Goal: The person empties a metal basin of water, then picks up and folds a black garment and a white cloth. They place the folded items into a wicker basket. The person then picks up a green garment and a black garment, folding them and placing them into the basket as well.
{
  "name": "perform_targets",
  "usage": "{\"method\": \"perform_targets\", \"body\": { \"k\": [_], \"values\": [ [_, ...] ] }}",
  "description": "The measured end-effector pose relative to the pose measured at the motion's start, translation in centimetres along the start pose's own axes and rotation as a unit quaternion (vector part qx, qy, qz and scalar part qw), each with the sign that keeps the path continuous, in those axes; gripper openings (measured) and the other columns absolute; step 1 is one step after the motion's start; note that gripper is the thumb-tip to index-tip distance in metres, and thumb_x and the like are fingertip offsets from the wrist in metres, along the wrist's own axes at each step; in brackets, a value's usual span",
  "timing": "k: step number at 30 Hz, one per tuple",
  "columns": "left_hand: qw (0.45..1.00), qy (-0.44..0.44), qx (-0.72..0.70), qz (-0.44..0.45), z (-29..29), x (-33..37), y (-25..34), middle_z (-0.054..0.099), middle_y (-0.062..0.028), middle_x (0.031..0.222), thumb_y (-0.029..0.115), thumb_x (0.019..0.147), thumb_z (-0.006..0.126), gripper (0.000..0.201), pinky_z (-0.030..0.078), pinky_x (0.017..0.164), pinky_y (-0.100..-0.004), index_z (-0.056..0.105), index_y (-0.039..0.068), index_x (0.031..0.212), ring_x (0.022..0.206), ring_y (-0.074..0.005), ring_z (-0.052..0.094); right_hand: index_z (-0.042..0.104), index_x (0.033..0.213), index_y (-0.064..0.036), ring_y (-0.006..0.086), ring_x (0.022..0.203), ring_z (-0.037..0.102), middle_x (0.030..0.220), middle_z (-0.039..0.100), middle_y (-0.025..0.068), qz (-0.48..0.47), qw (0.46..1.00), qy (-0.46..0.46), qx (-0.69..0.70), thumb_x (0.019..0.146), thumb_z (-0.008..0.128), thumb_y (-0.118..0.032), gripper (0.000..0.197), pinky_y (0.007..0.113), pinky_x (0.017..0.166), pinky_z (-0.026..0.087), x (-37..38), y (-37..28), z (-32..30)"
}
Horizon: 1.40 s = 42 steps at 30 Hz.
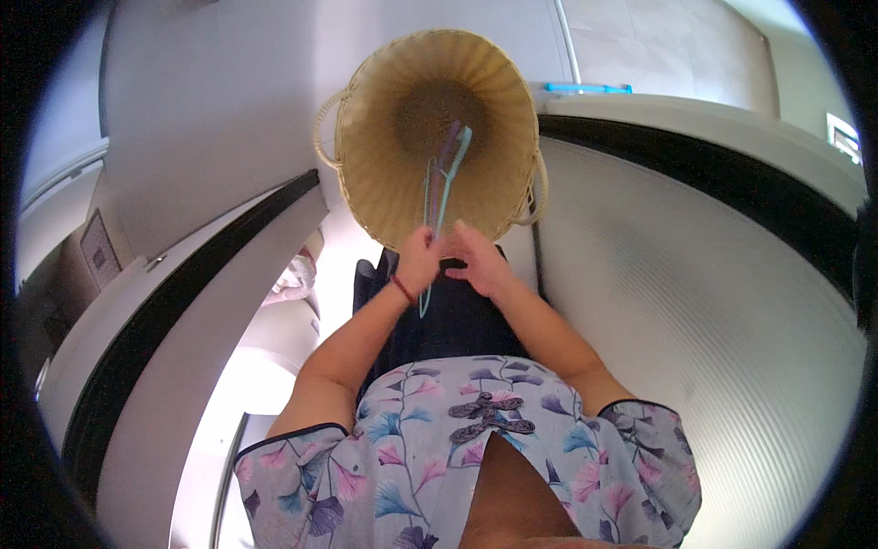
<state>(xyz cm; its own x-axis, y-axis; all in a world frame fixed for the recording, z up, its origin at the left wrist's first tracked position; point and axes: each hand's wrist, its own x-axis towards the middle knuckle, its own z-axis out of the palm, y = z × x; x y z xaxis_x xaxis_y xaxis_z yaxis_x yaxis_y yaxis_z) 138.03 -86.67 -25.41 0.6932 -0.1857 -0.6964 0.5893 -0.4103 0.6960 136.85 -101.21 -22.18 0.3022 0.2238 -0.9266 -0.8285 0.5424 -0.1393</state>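
While hangers point(447, 178) are gripped by the left hand point(420, 263) at the basket point(366, 174)'s near rim, they're best kept bunched; right hand point(480, 263) loosely spread, contact unclear.

- A pale lavender-grey top point(430, 485) was printed with trailing stems and fan-shaped leaves in pink, blue and purple.
- Its short, loose sleeves point(291, 478) bore the same print and ended in narrow black edging point(294, 439).
- Two dark, looped fabric knot fastenings point(492, 416) sat one beside the other at the chest, next to a pointed neck opening point(514, 499).
- A thin reddish-brown bracelet point(403, 290) circled the left wrist.
- Black clothing point(453, 320) covered the legs.
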Motion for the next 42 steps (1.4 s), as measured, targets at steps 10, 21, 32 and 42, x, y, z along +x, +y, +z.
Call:
{"method": "perform_targets", "body": {
  "k": [10, 21, 32, 42],
  "values": [
    [0.971, 0.021, 0.092, 0.221, -0.9, -7.2, 4.6, 0.059, -0.0160, 0.088, 0.018, 0.085, 0.054, 0.030, 0.046, 0.068, -0.0313, 0.053, -0.001, 0.109, 0.074, -0.0249, 0.059, 0.056, 0.083, -0.0015, 0.0185, 0.055, 0.053, 0.068, 0.056, 0.0087, -0.058, 0.997, -0.001, -0.047, 0.085, 0.053, -0.014, 0.013, 0.031, 0.048, 0.042, 0.4, -2.7, 1.6],
    [0.981, 0.087, 0.056, 0.162, -11.0, -0.5, 0.6, 0.062, -0.0088, 0.078, 0.012, 0.084, 0.058, 0.022, 0.049, 0.062, -0.0270, 0.058, -0.001, 0.102, 0.069, -0.0143, 0.059, 0.056, 0.098, -0.0046, 0.0073, 0.047, 0.037, 0.060, 0.043, -0.0009, -0.306, 0.945, 0.098, -0.057, 0.089, 0.049, -0.011, 0.013, 0.024, 0.042, 0.030, -5.5, -3.0, 3.7],
    [0.958, 0.277, 0.068, 0.033, -15.2, 15.4, -2.1, 0.059, -0.0119, 0.087, 0.018, 0.080, 0.060, 0.048, 0.046, 0.069, -0.0299, 0.045, -0.002, 0.120, 0.076, -0.0188, 0.057, 0.056, 0.109, -0.0036, 0.0361, 0.080, 0.055, 0.083, 0.057, 0.0203, -0.436, 0.624, 0.443, -0.473, 0.078, 0.055, -0.011, 0.032, 0.045, 0.070, 0.044, -2.8, -4.3, -6.1],
    [0.966, 0.258, 0.011, 0.033, -13.7, 13.5, 0.8, 0.061, -0.0108, 0.085, 0.016, 0.074, 0.065, 0.029, 0.046, 0.069, -0.0323, 0.055, -0.003, 0.094, 0.075, -0.0214, 0.058, 0.058, 0.099, 0.0016, 0.0385, 0.082, 0.058, 0.087, 0.060, 0.0257, -0.352, 0.750, 0.429, -0.361, 0.075, 0.056, -0.024, 0.036, 0.046, 0.074, 0.044, 3.5, -4.8, -7.5]
  ]
}}
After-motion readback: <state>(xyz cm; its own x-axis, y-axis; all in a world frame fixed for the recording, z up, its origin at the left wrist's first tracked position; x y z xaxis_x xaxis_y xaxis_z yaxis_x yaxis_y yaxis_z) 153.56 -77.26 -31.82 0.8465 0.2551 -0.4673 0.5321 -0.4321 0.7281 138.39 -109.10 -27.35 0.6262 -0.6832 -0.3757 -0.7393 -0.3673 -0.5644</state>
